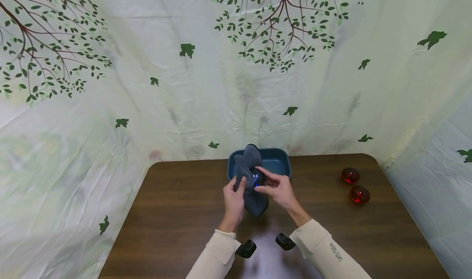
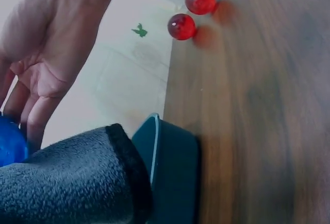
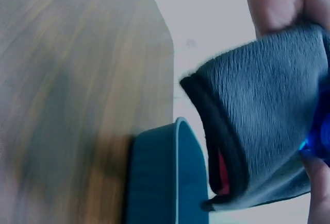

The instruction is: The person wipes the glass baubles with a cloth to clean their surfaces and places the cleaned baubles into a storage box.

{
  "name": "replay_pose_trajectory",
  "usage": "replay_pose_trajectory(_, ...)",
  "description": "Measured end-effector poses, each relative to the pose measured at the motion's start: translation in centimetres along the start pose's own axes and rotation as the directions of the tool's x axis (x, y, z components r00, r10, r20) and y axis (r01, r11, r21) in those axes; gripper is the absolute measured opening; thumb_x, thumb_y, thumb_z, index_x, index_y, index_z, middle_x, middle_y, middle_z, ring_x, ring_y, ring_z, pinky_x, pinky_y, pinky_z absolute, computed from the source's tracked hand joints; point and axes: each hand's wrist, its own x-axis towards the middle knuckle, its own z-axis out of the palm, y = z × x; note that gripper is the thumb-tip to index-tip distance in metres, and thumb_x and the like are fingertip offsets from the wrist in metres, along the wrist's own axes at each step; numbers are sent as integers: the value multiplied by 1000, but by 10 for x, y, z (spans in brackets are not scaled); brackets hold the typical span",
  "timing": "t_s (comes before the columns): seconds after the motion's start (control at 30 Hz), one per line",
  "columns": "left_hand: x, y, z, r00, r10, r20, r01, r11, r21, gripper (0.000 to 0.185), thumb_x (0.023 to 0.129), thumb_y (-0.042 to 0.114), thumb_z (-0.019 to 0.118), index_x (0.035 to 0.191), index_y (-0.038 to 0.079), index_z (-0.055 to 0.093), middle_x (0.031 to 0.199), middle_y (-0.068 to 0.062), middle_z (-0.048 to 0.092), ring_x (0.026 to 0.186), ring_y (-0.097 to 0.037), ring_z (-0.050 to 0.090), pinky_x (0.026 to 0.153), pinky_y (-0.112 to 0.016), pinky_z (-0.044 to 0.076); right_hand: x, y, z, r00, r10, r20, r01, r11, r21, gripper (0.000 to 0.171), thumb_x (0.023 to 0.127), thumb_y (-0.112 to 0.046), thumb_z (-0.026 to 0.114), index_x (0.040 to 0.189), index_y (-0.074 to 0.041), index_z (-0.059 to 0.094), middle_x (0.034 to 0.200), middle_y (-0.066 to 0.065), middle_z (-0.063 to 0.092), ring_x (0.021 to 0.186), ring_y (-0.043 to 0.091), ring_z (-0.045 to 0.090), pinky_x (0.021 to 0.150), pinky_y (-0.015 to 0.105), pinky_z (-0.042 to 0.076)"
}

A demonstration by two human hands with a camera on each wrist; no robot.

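Head view: both hands meet over the middle of the brown desk (image 1: 177, 213), just in front of a dark teal tub (image 1: 280, 161) that sits at the desk's far edge. Left hand (image 1: 233, 200) has fingers curled round a grey fleece cloth (image 1: 248, 168), holding it upright; the cloth's top rises above the tub's near rim, its lower end hangs down between the hands. Right hand (image 1: 279, 187) pinches a small blue ball (image 1: 256, 180) with thumb and fingertips, pressed against the cloth's front. Tub interior, as far as visible behind the cloth, shows only its bare teal floor; the left part is hidden. Two red balls (image 1: 355, 184) lie on the desk well to the right, close to each other, apart from the tub.

Left wrist view: cloth (image 2: 67, 183) in the foreground, tub's outer wall (image 2: 172, 172) right beside it, blue ball (image 2: 10, 147) at the fingers of the right hand (image 2: 46, 54), red balls (image 2: 191, 13) near the desk edge.

Right wrist view: cloth's folded edge (image 3: 258, 110) above the tub rim (image 3: 178, 172), a bit of red showing inside the fold, cannot tell what it is.
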Motion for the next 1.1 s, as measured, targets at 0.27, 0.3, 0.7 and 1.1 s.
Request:
replay_pose_trajectory(0.27, -3, -2, 0, 997, -75, -2, 75, 996, -38, 37, 97, 16, 59, 121, -13, 59, 105, -12, 68, 92, -13, 66, 83, -27, 54, 0, -2, -7, 997, 5, 80, 4, 994, -109, 56, 80, 7, 72, 133, 9, 52, 129, 31, 54, 109, 40, 59, 83, 36, 53)
replay_pose_trajectory(0.3, -3, -2, 0, 998, -65, 9, 66, 997, -36, 36, 96, 14, 59, 121, -13, 59, 105, -13, 68, 93, -14, 66, 83, -27, 54, 0, -2, -5, 998, 21, 53, -15, 993, -116, 54, 81, 6, 71, 132, 10, 52, 126, 32, 55, 106, 40, 61, 81, 36, 53)
replay_pose_trajectory(0.7, -2, 0, -1, 999, 9, 46, -9, 1000, 3, 33, 93, 6, 62, 120, -13, 60, 114, -21, 66, 99, -16, 65, 85, -28, 54, -4, 2, 5, 995, 51, -91, -61, 991, -116, 47, 85, 4, 68, 129, 11, 54, 124, 31, 56, 106, 38, 61, 80, 35, 53)
replay_pose_trajectory(1.1, -5, 8, 0, 994, 38, 98, -48, 994, 100, 35, 93, 8, 63, 124, -8, 60, 123, -23, 62, 112, -24, 61, 92, -32, 51, -4, 1, 0, 999, -12, -41, 8, 995, -104, 47, 85, 6, 68, 129, 14, 52, 122, 35, 56, 101, 28, 65, 78, 33, 55)
